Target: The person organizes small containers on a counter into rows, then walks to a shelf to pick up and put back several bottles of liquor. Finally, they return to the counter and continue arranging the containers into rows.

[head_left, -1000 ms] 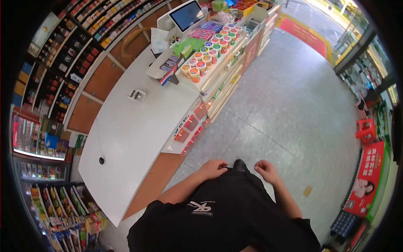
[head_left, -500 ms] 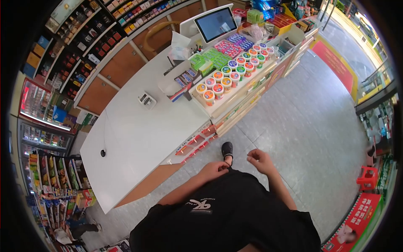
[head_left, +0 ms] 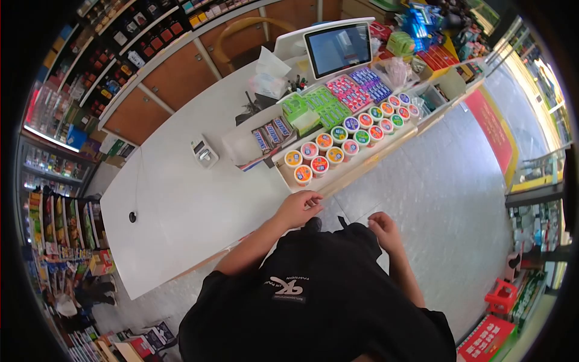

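Observation:
My left hand (head_left: 300,208) hovers at the near edge of the white counter (head_left: 181,223), just below the front row of round snack tubs (head_left: 319,165). Its fingers are loosely bent and apart, with nothing seen in them. Over the grey floor hangs my right hand (head_left: 385,231), beside the hem of my black shirt (head_left: 313,289). Its fingers curl loosely and hold nothing that I can see. The tubs stand in rows with coloured lids, next to green packs (head_left: 325,110), pink packs (head_left: 348,92) and a box of Snickers bars (head_left: 271,134).
A screen (head_left: 339,50) stands behind the packs. On the counter lie a small white device (head_left: 204,152) and a black round piece (head_left: 132,216) with a cord. Snack shelves (head_left: 63,223) are at left. A red stool (head_left: 502,295) stands at right on the floor.
My view has moved closer to the counter and its tubs. My left hand has risen from beside my shirt to the counter's edge. My right hand stays low at my side.

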Tool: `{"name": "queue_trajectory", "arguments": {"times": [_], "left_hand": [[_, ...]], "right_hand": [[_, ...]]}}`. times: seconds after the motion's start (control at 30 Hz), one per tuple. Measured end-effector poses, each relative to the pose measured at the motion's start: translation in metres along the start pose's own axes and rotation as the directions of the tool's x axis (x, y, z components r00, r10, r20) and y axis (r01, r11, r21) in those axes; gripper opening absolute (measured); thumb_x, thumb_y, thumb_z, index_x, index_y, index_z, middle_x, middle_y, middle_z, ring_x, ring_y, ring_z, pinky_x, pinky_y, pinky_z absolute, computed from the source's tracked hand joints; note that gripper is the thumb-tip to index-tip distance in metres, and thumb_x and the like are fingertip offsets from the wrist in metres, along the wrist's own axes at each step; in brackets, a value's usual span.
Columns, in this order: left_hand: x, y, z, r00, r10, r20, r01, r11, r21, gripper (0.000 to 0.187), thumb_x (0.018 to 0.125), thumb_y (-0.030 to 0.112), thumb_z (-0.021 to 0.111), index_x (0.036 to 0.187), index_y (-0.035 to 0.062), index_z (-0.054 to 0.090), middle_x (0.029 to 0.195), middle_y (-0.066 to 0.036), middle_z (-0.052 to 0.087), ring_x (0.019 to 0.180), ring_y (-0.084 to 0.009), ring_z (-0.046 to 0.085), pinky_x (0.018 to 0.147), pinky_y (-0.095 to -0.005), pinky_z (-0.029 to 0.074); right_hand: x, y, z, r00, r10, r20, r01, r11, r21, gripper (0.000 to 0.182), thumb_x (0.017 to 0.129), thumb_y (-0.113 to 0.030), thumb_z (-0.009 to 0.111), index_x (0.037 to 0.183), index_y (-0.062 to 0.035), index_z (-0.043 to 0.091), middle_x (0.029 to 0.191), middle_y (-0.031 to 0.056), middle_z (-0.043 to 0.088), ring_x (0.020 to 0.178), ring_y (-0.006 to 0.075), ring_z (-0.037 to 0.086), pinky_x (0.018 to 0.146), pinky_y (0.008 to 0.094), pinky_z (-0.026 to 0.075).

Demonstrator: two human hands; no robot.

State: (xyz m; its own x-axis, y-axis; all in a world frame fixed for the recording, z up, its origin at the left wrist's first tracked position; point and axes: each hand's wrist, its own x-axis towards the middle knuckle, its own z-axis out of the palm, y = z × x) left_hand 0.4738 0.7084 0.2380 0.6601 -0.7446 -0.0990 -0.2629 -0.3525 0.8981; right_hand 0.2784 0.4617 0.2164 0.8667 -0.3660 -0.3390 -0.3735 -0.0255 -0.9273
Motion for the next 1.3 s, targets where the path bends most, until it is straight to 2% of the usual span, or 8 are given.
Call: {"name": "queue_trajectory", "arguments": {"times": [0.1, 0.33, 0.5, 0.77, 0.83, 1.03, 1.23, 1.3], "left_hand": [[-0.009, -0.013, -0.005, 0.993, -0.104, -0.059, 0.102, 0.994, -0.027, 0.035, 0.079, 0.022, 0.072, 0.109, 0.0051, 0.064, 0.092, -0.008, 0.066, 0.078, -0.0184, 0.063, 0.072, -0.0308, 0.052], [-0.021, -0.012, 0.04, 0.932, -0.18, -0.315, 0.114, 0.97, -0.215, 0.04, 0.078, 0.021, 0.075, 0.112, 0.0043, 0.062, 0.091, -0.009, 0.065, 0.079, -0.0162, 0.062, 0.072, -0.0288, 0.051], [0.028, 0.022, 0.087, 0.947, -0.269, -0.177, 0.214, 0.937, -0.277, 0.036, 0.082, 0.023, 0.07, 0.11, 0.0033, 0.062, 0.089, -0.01, 0.065, 0.074, -0.0166, 0.061, 0.07, -0.0291, 0.05], [0.064, -0.016, 0.158, 0.902, -0.389, -0.189, 0.35, 0.913, -0.209, 0.031, 0.087, 0.025, 0.065, 0.108, 0.0029, 0.063, 0.086, -0.009, 0.067, 0.077, -0.015, 0.063, 0.072, -0.0293, 0.051], [0.048, -0.018, 0.161, 0.795, -0.569, -0.209, 0.574, 0.818, -0.042, 0.03, 0.084, 0.027, 0.069, 0.102, 0.004, 0.065, 0.079, -0.01, 0.067, 0.073, -0.0176, 0.065, 0.067, -0.0305, 0.051], [0.001, 0.001, 0.182, 0.657, -0.658, -0.368, 0.571, 0.753, -0.326, 0.031, 0.082, 0.024, 0.073, 0.103, 0.0036, 0.064, 0.075, -0.005, 0.064, 0.067, -0.0112, 0.059, 0.063, -0.0269, 0.049], [0.05, 0.035, 0.161, 0.842, -0.533, -0.085, 0.513, 0.839, -0.182, 0.038, 0.081, 0.013, 0.073, 0.115, 0.0059, 0.058, 0.083, -0.001, 0.061, 0.073, -0.0105, 0.058, 0.068, -0.026, 0.049], [0.078, 0.045, 0.156, 0.867, -0.499, -0.015, 0.488, 0.854, -0.177, 0.04, 0.08, 0.012, 0.073, 0.117, 0.0061, 0.058, 0.086, -0.001, 0.06, 0.074, -0.0106, 0.058, 0.068, -0.0254, 0.049]], "right_hand": [[0.035, -0.013, 0.021, 0.949, -0.142, 0.282, 0.232, 0.919, -0.318, 0.031, 0.08, -0.02, 0.071, 0.105, -0.0039, 0.062, 0.09, 0.011, 0.065, 0.081, 0.0237, 0.065, 0.074, 0.0326, 0.051], [0.104, -0.06, -0.009, 0.797, -0.18, 0.577, 0.442, 0.825, -0.353, 0.046, 0.075, -0.03, 0.076, 0.112, -0.0071, 0.06, 0.097, 0.012, 0.062, 0.091, 0.0256, 0.063, 0.077, 0.0361, 0.052], [0.151, -0.069, -0.055, 0.673, -0.162, 0.722, 0.57, 0.736, -0.366, 0.048, 0.076, -0.03, 0.075, 0.115, -0.0083, 0.058, 0.095, 0.0115, 0.062, 0.087, 0.0248, 0.063, 0.077, 0.0352, 0.052], [0.174, -0.046, -0.104, 0.656, -0.095, 0.749, 0.433, 0.86, -0.269, 0.048, 0.077, -0.029, 0.075, 0.116, -0.0091, 0.057, 0.09, 0.0093, 0.061, 0.082, 0.0222, 0.062, 0.075, 0.0331, 0.052], [0.175, -0.035, -0.122, 0.647, -0.059, 0.76, 0.371, 0.895, -0.246, 0.048, 0.077, -0.03, 0.075, 0.116, -0.0091, 0.057, 0.091, 0.0091, 0.061, 0.082, 0.022, 0.062, 0.074, 0.033, 0.051], [0.207, -0.028, -0.168, 0.654, -0.002, 0.756, 0.48, 0.774, -0.413, 0.053, 0.076, -0.029, 0.075, 0.121, -0.0085, 0.057, 0.092, 0.0085, 0.063, 0.081, 0.0229, 0.063, 0.074, 0.0337, 0.052], [0.223, -0.055, -0.175, 0.788, -0.174, 0.591, 0.457, 0.809, -0.371, 0.063, 0.076, -0.014, 0.075, 0.132, -0.0081, 0.046, 0.094, 0.0089, 0.06, 0.079, 0.0192, 0.061, 0.073, 0.0319, 0.051], [0.214, -0.061, -0.173, 0.849, -0.275, 0.451, 0.341, 0.937, -0.069, 0.072, 0.077, -0.018, 0.075, 0.138, -0.0086, 0.038, 0.097, 0.0091, 0.059, 0.079, 0.0198, 0.063, 0.073, 0.0321, 0.051]]}}
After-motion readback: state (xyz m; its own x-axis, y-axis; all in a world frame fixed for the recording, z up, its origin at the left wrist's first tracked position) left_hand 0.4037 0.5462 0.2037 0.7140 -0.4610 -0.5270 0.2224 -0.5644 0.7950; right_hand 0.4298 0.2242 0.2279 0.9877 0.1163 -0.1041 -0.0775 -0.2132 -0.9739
